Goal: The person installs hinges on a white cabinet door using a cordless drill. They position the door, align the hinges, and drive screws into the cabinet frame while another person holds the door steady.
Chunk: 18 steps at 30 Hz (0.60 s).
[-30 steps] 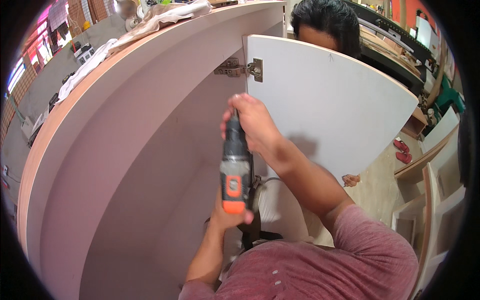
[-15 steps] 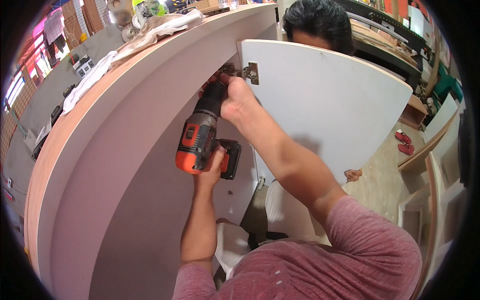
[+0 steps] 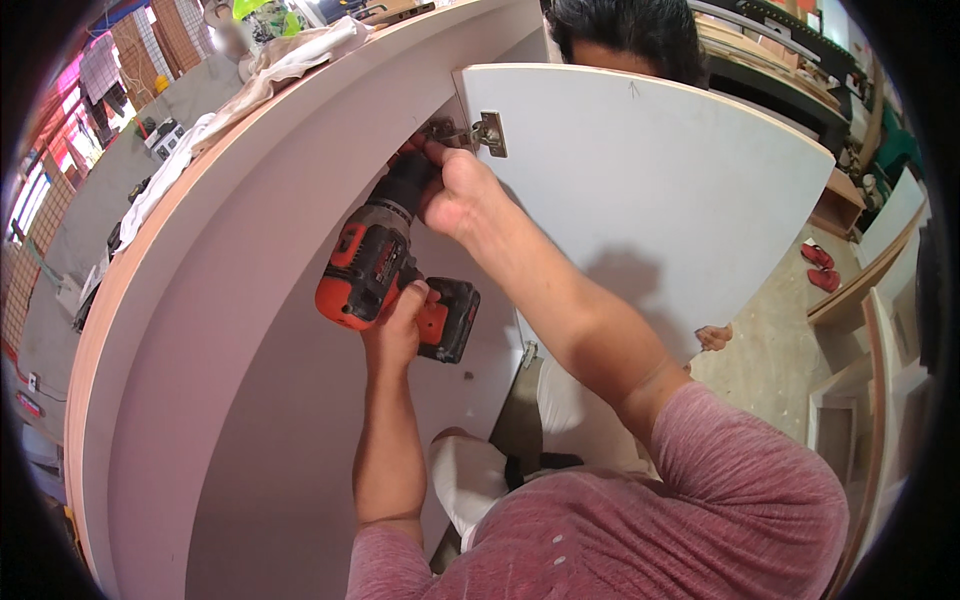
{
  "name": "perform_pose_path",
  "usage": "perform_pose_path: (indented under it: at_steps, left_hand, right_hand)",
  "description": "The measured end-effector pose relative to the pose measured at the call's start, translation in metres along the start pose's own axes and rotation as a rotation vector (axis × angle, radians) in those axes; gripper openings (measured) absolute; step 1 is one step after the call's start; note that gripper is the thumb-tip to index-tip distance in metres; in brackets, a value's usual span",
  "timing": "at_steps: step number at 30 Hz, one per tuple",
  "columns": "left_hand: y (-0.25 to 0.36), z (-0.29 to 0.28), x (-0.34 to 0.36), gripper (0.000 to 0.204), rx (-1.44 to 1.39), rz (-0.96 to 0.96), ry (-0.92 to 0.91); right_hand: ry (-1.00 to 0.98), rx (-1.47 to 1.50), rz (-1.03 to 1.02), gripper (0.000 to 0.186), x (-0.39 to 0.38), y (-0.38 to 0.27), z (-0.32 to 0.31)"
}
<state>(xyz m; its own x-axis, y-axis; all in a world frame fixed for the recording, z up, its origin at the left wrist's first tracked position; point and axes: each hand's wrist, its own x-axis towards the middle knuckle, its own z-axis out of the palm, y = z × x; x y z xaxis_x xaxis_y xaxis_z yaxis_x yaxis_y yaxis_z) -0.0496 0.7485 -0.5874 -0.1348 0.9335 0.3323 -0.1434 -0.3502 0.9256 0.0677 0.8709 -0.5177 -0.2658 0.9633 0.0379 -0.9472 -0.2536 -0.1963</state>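
Observation:
My left hand is wrapped round the grip of an orange and black cordless drill. Its chuck points up and away into the corner where a pale door panel meets the cabinet. Beside the chuck, my right hand reaches up to the upper metal hinge, fingers closed together at the drill's tip. Whatever those fingers pinch is hidden, as are the bit and any screw. The hinge cup plate sits on the door's inner face. Lower down shows a second hinge.
Behind the door stands another person, whose hand grips its lower edge. Cloths lie along the cabinet top. On the floor to the right are red slippers and wooden frames.
The drill's rear end has swung left and slightly up, along with my left hand. My right hand stays by the upper hinge. The whole view has shifted slightly.

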Motion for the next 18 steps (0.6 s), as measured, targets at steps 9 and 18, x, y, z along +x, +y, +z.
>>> perform_pose_path:
  at_steps: [9,18]
  left_hand:
    - [0.010,0.008,0.005,0.038,0.020,0.030,-0.006]
    - [0.014,0.011,0.009,0.024,-0.021,0.026,-0.006]
  right_hand:
    - [-0.004,-0.006,0.009,0.017,0.000,-0.004,0.004]
    - [0.043,0.025,0.009,0.019,0.001,-0.003,0.009]
